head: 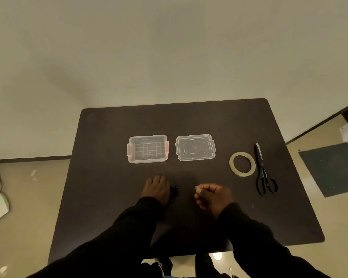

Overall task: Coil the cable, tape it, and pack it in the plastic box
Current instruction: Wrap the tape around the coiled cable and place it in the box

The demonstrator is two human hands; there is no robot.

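Note:
A coiled black cable lies on the dark table, mostly hidden under my left hand, which presses flat on it. My right hand hovers just right of the coil with its fingers pinched on a small strip of clear tape. The clear plastic box with orange latches stands open behind my left hand. Its clear lid lies beside it to the right. A roll of clear tape rests further right.
Black scissors lie shut next to the tape roll near the table's right edge. The table stands against a pale wall. White objects and a cord sit on the floor at left, a dark mat at right.

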